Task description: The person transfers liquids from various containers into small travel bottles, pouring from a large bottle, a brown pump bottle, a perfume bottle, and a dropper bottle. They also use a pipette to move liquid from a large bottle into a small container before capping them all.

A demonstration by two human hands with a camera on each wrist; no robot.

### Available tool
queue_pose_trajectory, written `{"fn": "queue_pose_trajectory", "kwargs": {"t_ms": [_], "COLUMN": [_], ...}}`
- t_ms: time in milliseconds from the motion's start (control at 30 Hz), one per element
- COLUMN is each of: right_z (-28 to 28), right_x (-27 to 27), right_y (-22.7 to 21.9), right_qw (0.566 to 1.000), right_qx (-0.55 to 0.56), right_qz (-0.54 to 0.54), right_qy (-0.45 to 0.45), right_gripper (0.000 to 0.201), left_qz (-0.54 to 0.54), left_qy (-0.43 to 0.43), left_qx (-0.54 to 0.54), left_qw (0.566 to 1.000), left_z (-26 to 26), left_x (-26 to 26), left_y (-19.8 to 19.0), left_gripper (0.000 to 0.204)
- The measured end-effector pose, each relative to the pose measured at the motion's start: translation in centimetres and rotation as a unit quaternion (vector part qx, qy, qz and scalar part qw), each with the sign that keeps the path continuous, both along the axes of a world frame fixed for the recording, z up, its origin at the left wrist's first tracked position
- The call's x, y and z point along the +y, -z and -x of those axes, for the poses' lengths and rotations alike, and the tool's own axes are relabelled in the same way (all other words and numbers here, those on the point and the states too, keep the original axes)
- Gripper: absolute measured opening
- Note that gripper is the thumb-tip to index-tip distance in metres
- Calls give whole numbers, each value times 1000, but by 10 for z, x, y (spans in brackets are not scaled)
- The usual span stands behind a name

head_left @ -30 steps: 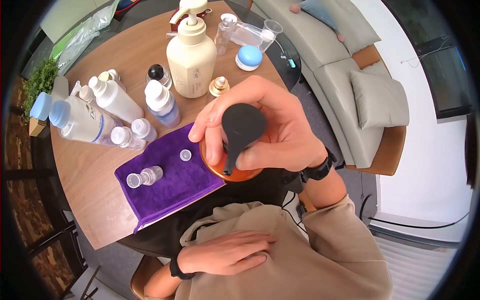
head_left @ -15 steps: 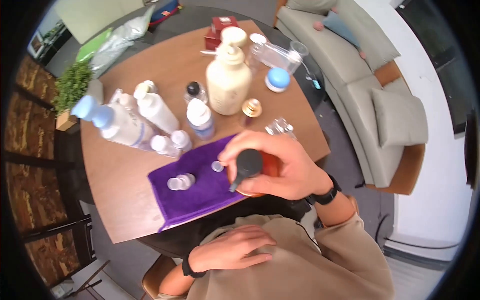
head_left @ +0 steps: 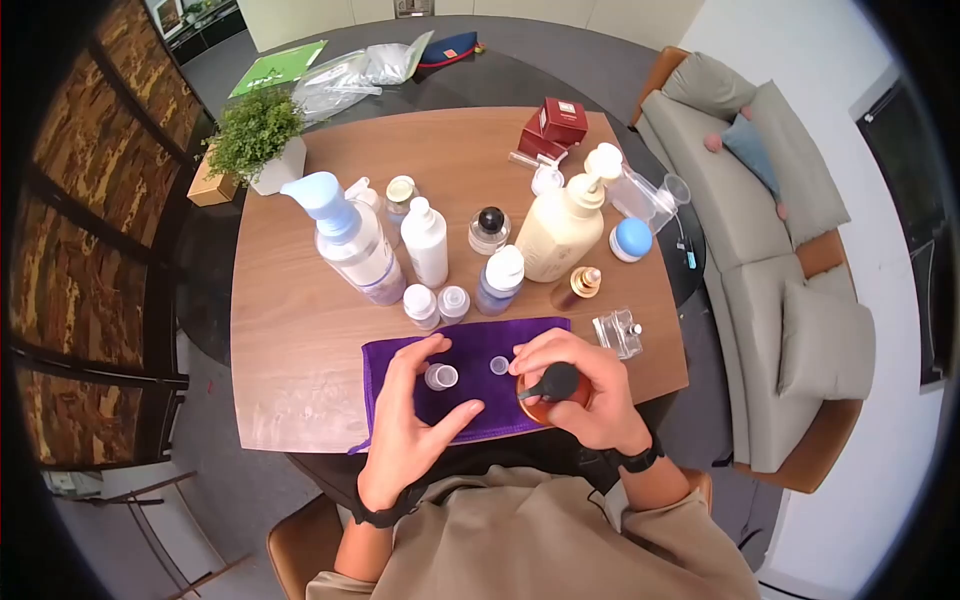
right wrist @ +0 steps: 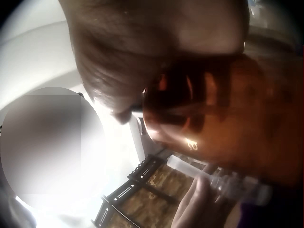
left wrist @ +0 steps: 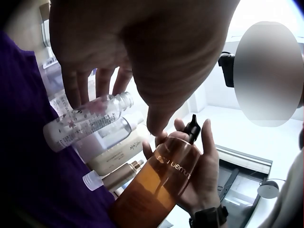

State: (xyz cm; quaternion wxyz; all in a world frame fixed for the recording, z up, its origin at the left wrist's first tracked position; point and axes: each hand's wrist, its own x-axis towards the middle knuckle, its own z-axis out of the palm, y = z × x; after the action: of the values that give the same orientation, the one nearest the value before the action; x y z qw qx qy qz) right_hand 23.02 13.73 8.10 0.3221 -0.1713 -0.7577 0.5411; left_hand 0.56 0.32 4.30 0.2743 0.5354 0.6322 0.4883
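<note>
A small clear open-mouthed bottle (head_left: 441, 376) stands on a purple cloth (head_left: 475, 337). My left hand (head_left: 402, 435) is spread around this bottle, fingers on its far side and thumb apart from it. The left wrist view has the bottle (left wrist: 88, 123) in front of the fingers, with printing on its wall. My right hand (head_left: 603, 400) grips the top of an amber pump bottle (left wrist: 159, 185) just below its black pump head (head_left: 558, 382). That bottle is at the cloth's right end. Between the two bottles sits a small translucent cap (head_left: 499, 366).
Behind the cloth stand a cream pump bottle (head_left: 560, 235), a blue-topped pump bottle (head_left: 362, 255), a white bottle (head_left: 428, 250) and several smaller ones. A clear rectangular bottle (head_left: 617, 335) lies right of the cloth. Red boxes (head_left: 555, 125) and a potted plant (head_left: 255, 140) are farther back.
My left hand has left its place against the shirt and come forward around the small clear bottle. The right hand keeps its grip on the amber bottle. The head view has shifted.
</note>
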Motion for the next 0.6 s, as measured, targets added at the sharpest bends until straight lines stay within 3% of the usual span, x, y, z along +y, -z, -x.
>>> {"fn": "queue_pose_trajectory", "kwargs": {"t_ms": [67, 100, 200, 300, 400, 600], "right_z": [1, -1, 6, 13, 3, 4], "right_x": [-1, -3, 4, -1, 2, -7], "right_y": [7, 4, 3, -7, -1, 13], "right_qw": [996, 996, 998, 994, 992, 989], "right_qx": [57, 30, 55, 61, 20, 48], "right_qz": [66, 77, 14, 86, 121, 142], "right_qy": [-5, 15, 5, 20, -40, 8], "right_gripper": [19, 24, 25, 29, 34, 42], "left_qz": [-9, 7, 54, -39, -15, -38], "left_qy": [0, -2, -13, 63, 82, 121], "left_qx": [36, 26, -9, 65, 22, -16], "left_qw": [999, 1000, 998, 995, 996, 992], "left_z": [-3, -3, -4, 1, -8, -17], "left_x": [5, 6, 9, 5, 2, -1], "left_y": [-2, 2, 0, 5, 1, -5], "left_gripper": [79, 73, 59, 45, 43, 42]}}
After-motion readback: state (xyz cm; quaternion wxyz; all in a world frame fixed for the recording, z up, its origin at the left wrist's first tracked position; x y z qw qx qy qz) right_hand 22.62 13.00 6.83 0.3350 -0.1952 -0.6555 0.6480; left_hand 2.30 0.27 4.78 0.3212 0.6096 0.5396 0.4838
